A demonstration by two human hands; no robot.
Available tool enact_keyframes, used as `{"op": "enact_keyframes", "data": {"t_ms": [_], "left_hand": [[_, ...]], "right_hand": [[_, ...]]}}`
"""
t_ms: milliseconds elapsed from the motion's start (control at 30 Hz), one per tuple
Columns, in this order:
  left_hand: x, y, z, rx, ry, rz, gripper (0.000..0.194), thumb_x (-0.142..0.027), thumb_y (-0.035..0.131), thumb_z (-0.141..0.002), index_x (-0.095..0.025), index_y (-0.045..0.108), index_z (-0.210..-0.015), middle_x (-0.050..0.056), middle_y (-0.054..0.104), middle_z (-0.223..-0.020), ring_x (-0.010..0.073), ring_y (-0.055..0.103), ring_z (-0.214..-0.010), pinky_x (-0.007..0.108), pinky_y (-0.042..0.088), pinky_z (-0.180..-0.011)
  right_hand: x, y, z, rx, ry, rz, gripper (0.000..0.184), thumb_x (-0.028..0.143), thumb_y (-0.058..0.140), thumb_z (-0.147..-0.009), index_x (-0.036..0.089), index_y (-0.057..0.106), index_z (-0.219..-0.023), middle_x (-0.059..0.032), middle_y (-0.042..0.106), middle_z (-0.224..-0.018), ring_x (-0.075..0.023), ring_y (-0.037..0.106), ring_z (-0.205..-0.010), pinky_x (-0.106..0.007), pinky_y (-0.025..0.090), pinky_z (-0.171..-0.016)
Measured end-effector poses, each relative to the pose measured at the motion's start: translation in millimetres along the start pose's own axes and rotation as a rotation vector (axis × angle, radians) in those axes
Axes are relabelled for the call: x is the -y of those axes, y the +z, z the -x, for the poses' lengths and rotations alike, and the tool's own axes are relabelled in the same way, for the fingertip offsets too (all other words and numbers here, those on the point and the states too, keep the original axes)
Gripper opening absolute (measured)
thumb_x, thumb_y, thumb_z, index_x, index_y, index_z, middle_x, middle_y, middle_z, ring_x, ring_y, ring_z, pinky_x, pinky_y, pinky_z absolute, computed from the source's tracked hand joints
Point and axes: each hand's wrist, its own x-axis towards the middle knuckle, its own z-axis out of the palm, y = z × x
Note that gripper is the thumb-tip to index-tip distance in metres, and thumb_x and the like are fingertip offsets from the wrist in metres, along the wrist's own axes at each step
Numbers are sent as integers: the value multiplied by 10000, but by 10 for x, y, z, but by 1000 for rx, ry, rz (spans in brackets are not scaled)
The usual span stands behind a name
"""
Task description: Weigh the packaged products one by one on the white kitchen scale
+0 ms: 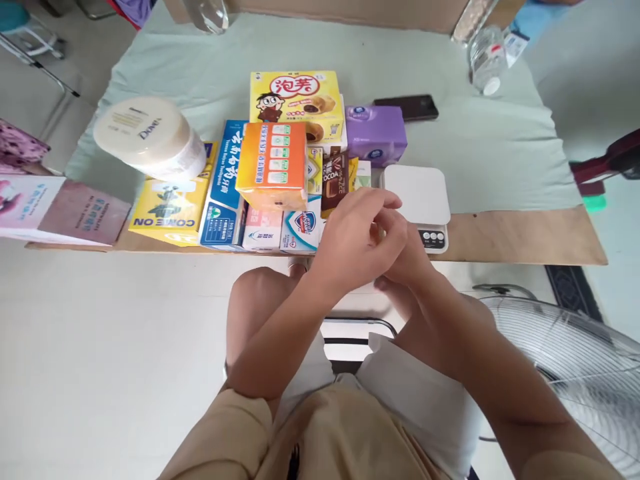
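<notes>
My left hand (357, 233) and my right hand (407, 247) meet above the table's front edge, left over right, fingers curled together. A small pale bit shows between the fingers; I cannot make out what it is. Just right of them lies a white kitchen scale (417, 193), its buttons partly showing. To the left are a white soap box (301, 230), a brown cocoa packet (334, 177) and an orange tissue pack (274, 163) lying on other boxes. Behind stand a yellow puff snack box (295, 100) and a purple tissue pack (376, 135).
Farther left are a blue toothpaste box (226, 180), a yellow box (173, 210), a Dove tub (150, 137) and a pink box (85, 210). A black phone (413, 108) and a plastic bottle (489, 63) lie at the back right. A fan (575, 360) stands beside my right arm.
</notes>
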Motion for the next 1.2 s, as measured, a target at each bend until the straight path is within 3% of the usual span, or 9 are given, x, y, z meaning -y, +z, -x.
{"op": "enact_keyframes", "data": {"t_ms": [133, 267, 367, 467, 567, 700, 867, 1000, 1200], "left_hand": [[81, 212, -20, -187, 202, 38, 108, -301, 529, -992, -271, 610, -1057, 56, 723, -1059, 248, 681, -1085, 439, 567, -998], [247, 575, -46, -254, 269, -15, 209, -348, 531, -1004, -249, 580, -1182, 108, 705, -1176, 277, 669, -1149, 483, 548, -1041], [338, 863, -88, -189, 199, -47, 299, -339, 552, -979, -237, 550, -1260, 139, 674, -1303, 290, 647, -1254, 505, 536, -1095], [395, 1040, -151, -128, 182, -28, 372, -341, 555, -984, -235, 504, -1337, 154, 643, -1412, 296, 608, -1362, 515, 494, -1172], [441, 1092, -193, -79, 181, -17, 453, -400, 552, -1006, -234, 449, -1415, 176, 577, -1534, 314, 537, -1473, 530, 436, -1239], [494, 1085, -187, -59, 132, -57, 530, -447, 569, -999, -212, 439, -1457, 217, 519, -1587, 343, 492, -1522, 545, 413, -1259], [549, 1097, -185, -36, 78, -48, 623, -466, 608, -990, -223, 380, -1517, 203, 520, -1600, 346, 445, -1569, 522, 423, -1265], [561, 1115, -207, 24, 23, -20, 710, -466, 648, -979, -283, 321, -1582, 154, 531, -1622, 338, 556, -1483, 498, 502, -1202], [515, 1083, -205, 17, 129, 23, 665, -523, 570, -1015, -279, 334, -1586, 145, 518, -1632, 324, 532, -1514, 485, 464, -1251]], "right_hand": [[-280, -286, 142, -214, -98, -9, 362, 355, 675, -831, 256, 679, -1180, -85, 768, -1106, -277, 723, -983, -439, 591, -871], [-729, -528, 227, -424, 31, 75, 342, 303, 672, -807, 262, 672, -1146, -86, 754, -1121, -287, 709, -1024, -485, 579, -953], [-961, -552, 152, -426, 143, 125, 365, 310, 664, -808, 265, 668, -1170, -93, 754, -1191, -323, 682, -1141, -557, 536, -1077], [-1069, -530, 84, -339, 139, 98, 458, 306, 662, -806, 291, 650, -1264, -75, 736, -1317, -361, 595, -1357, -618, 431, -1219], [-1130, -541, 151, -407, 131, 19, 471, 306, 583, -857, 305, 622, -1326, -54, 697, -1413, -345, 513, -1481, -608, 378, -1280], [-1188, -559, 333, -518, 182, -47, 442, 285, 548, -845, 267, 633, -1278, -89, 715, -1336, -342, 634, -1333, -596, 483, -1187], [-1198, -485, 369, -486, 243, -49, 480, 321, 591, -843, 260, 618, -1318, -107, 705, -1385, -342, 634, -1339, -589, 492, -1185], [-1194, -382, 306, -420, 265, -98, 565, 353, 619, -830, 257, 599, -1386, -120, 697, -1441, -370, 614, -1384, -626, 475, -1200], [-1123, -332, 268, -478, 192, -141, 546, 439, 591, -903, 297, 566, -1430, -101, 666, -1471, -344, 591, -1421, -609, 477, -1208]]}}
